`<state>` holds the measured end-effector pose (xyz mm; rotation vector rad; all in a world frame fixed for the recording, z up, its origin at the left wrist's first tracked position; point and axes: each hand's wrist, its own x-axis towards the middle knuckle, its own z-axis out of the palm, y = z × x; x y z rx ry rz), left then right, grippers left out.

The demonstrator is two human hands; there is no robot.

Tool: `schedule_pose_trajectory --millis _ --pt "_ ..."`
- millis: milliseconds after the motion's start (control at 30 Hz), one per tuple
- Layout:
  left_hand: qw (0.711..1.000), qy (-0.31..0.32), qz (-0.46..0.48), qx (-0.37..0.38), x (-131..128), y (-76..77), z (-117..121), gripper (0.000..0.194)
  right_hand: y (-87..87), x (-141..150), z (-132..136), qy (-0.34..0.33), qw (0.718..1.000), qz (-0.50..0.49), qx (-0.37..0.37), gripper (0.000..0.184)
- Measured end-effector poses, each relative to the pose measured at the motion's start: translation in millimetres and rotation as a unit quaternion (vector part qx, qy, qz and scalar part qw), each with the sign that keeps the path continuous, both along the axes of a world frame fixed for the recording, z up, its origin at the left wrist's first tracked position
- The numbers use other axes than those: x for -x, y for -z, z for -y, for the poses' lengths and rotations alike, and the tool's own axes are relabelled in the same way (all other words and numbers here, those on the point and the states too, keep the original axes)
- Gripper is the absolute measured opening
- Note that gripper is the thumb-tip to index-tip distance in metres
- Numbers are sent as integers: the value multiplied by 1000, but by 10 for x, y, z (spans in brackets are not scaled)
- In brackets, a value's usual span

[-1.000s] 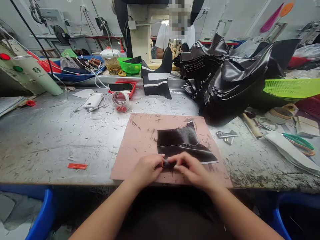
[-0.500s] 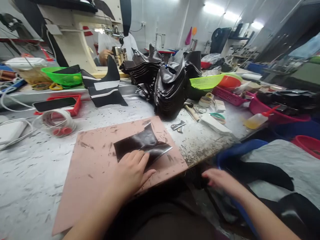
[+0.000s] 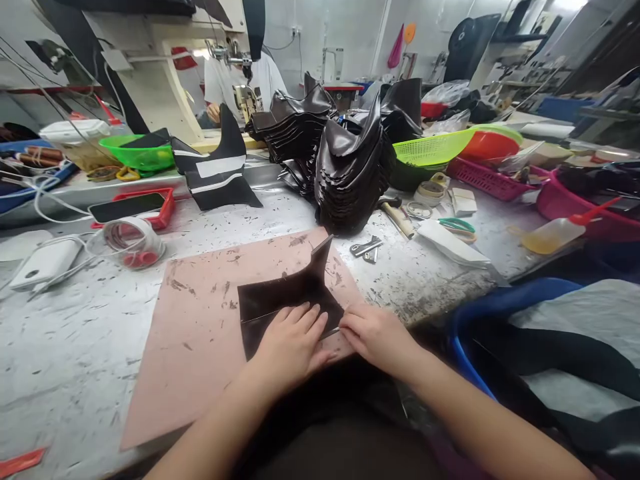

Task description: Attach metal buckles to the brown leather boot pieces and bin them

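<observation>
A dark brown leather piece, with a thin seam line across it and a narrow upright arm at its far right, lies on a pink board. My left hand rests flat on its near part, fingers stretched out. At the right corner of the leather my right hand is closed, fingertips pinching the edge. The part of the leather beneath my left palm is hidden. Just beyond the board's right side lies a pair of small dark snips.
Stacked dark leather pieces stand behind the board. A hammer and tape rolls lie right of them. At left are a red tray with a phone and a white charger. A blue tub borders the table at right.
My right hand has come from beyond the table edge to the leather's right corner. The leather's shiny face has given way to a duller surface with a seam. My left hand remains on it.
</observation>
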<state>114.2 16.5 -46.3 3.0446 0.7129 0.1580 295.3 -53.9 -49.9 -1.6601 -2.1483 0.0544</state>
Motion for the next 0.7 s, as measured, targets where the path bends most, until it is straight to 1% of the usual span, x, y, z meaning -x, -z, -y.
schedule_pose_trajectory --millis 67,100,167,233,300,333,367,400,433,467,500,533,567,600,633,700 --pt "1000 3 12 -1 14 34 -10 51 8 81 -18 6 997 72 -29 18" --pt "1000 5 20 -2 19 46 -17 50 3 131 -26 4 994 105 -32 19" --pt "999 12 36 -7 25 65 -29 48 -14 235 -57 -4 988 154 -13 18" --pt "998 18 52 -12 30 78 -39 46 -27 307 -119 -12 983 180 11 17" --pt "998 17 59 -19 35 88 -46 46 -33 302 -202 -13 986 161 40 12" --pt "998 15 60 -24 38 93 -47 46 -33 264 -241 -4 990 124 61 9" --pt "998 11 60 -29 40 97 -47 46 -31 204 -270 12 994 59 89 7" --pt "998 8 59 -33 42 99 -46 46 -27 127 -283 33 991 -35 123 6" --pt "998 7 58 -35 43 100 -43 46 -20 37 -275 59 974 -153 155 7" --pt "998 7 54 -35 44 100 -39 46 -11 -62 -242 87 939 -279 179 9" --pt "998 8 50 -32 44 99 -34 46 -3 -166 -185 111 890 -396 194 12" --pt "998 9 45 -29 43 97 -30 47 1 -272 -106 129 839 -488 202 14" --pt "999 10 42 -27 41 94 -26 47 -3 -379 -9 140 801 -540 218 17" --pt "999 8 39 -26 39 92 -23 47 -15 -484 97 139 785 -551 248 19" --pt "999 6 39 -25 36 89 -21 47 -38 -584 203 123 790 -526 292 21" --pt "999 2 41 -24 28 85 -22 48 -108 -756 377 62 820 -420 384 23"
